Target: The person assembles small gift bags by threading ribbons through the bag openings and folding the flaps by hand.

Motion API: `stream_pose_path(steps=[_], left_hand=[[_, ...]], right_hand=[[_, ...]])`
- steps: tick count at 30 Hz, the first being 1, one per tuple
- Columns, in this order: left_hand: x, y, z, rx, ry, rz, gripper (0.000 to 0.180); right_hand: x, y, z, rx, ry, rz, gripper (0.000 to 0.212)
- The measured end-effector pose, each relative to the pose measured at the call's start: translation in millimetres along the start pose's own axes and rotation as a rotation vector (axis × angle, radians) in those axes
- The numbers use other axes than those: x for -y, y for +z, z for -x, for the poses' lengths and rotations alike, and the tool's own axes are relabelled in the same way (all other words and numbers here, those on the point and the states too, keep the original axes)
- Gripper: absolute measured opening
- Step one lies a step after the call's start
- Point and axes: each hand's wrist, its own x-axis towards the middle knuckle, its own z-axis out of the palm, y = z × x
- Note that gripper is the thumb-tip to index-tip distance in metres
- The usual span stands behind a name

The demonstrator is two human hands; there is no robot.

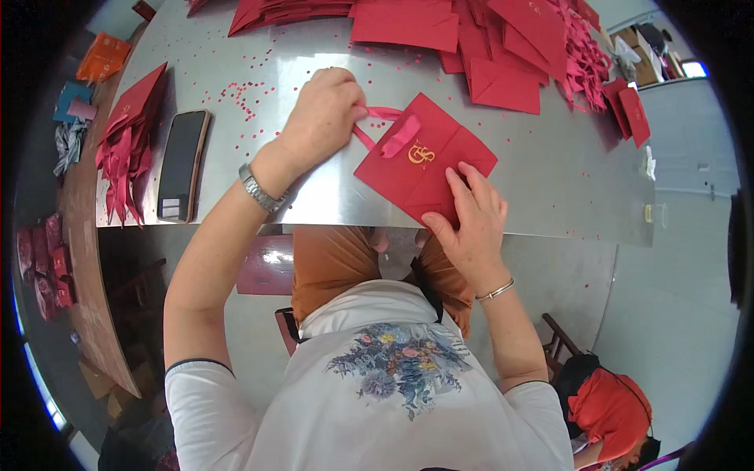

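A flat red paper gift bag (455, 149) with a gold emblem lies slanted at the front of the metal table. Its pink-red ribbon handle (383, 112) stretches from the bag's upper left side to my left hand (323, 110), whose fingers are closed on the ribbon. Over the emblem side, another piece of the ribbon lies folded. My right hand (473, 220) rests on the bag's lower right part, fingers spread, thumb at its near corner. A watch is on my left wrist, a bangle on my right.
Flat red bags (503, 47) pile up at the far side, beside a heap of ribbons (581, 59). A stack of ribboned bags (133, 125) and a phone (183, 166) lie at left. Small red dots (239, 98) dot the metal table (314, 192). A person in red (609, 412) is at lower right.
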Motion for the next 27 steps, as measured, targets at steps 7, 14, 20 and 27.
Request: stream_pose_path(steps=[7, 14, 20, 27], left_hand=[[25, -2, -1, -0.032, 0.038, 0.015, 0.008], [34, -7, -9, 0.042, 0.036, 0.055, 0.009], [31, -10, 4, -0.051, -0.096, 0.093, 0.017], [-27, -55, 21, -0.471, -0.38, 0.34, 0.028]], right_hand=[[-2, -1, -1, 0.034, 0.012, 0.0, 0.064], [-7, -3, 1, 0.027, -0.008, 0.02, 0.065], [6, -14, 4, 0.096, -0.162, 0.014, 0.065], [3, -39, 0, -0.173, -0.208, -0.161, 0.048]])
